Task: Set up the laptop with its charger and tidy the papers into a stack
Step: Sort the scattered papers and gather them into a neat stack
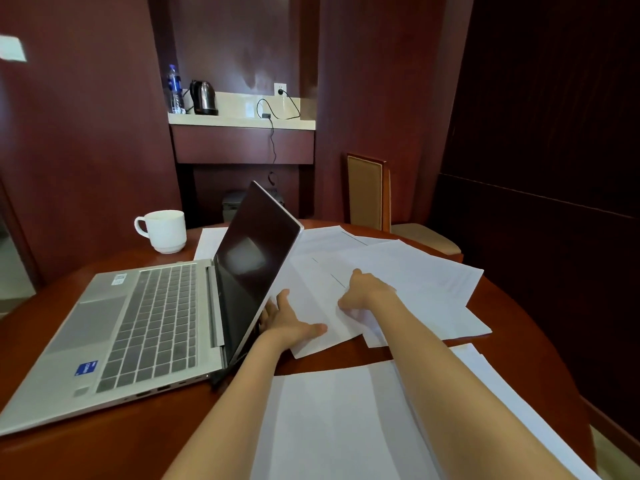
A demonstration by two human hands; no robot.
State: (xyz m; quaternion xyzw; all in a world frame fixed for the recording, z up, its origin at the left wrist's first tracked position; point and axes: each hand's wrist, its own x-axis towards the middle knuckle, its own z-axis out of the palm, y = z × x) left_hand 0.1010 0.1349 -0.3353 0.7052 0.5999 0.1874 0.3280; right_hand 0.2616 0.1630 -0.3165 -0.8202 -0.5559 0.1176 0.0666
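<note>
Flatly, left hand (290, 322) presses thin white papers (398, 268); right hand (367, 292) pinches them.

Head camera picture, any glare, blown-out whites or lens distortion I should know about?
Head view: the laptop screen is dark with a pale reflected patch; the papers are washed out, their print barely readable; the right wall sinks into deep shadow; wide-angle bending makes the sides of the alcove lean.

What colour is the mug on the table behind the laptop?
Plain white mug, best seen in the head view.
</note>
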